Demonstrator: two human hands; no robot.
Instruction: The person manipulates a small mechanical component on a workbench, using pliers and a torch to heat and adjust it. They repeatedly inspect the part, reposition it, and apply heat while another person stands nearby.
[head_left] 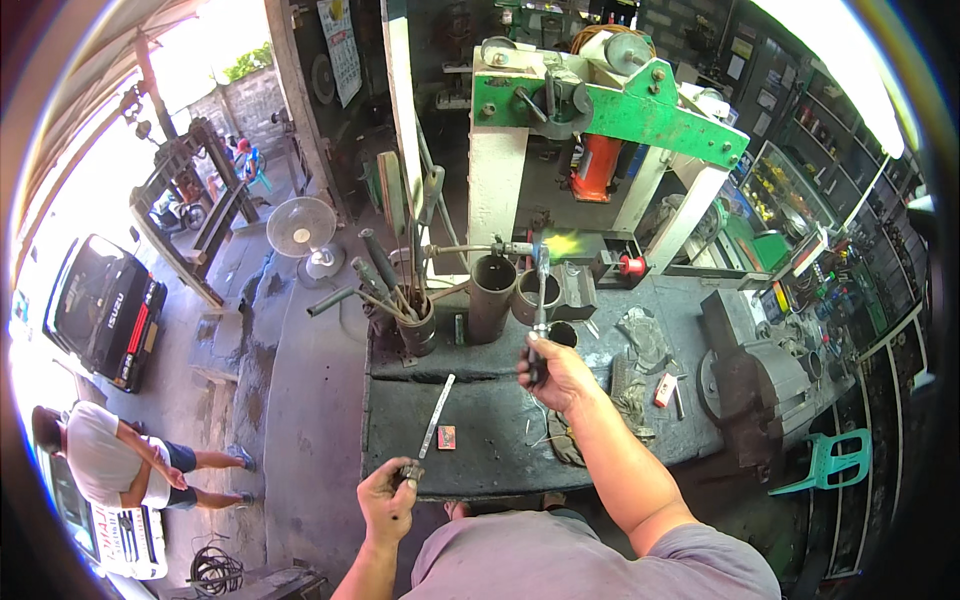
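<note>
1. One dark counter (400,430) lies in front, presumably for easy reach.
2. At least four open cylinders (490,310) stand on it; one bundles bars (379,256), probably for tidiness.
3. One burner (514,248) lies level near a cylinder's rim, apparently so its flame (563,244) points sideways.
4. One metal tool (542,298), gripped upright in the right hand (553,372), reaches the flame, seemingly keeping the grip clear.
5. One small dark piece (409,472) is pinched in the left hand (387,503) by the counter's near corner.
</note>
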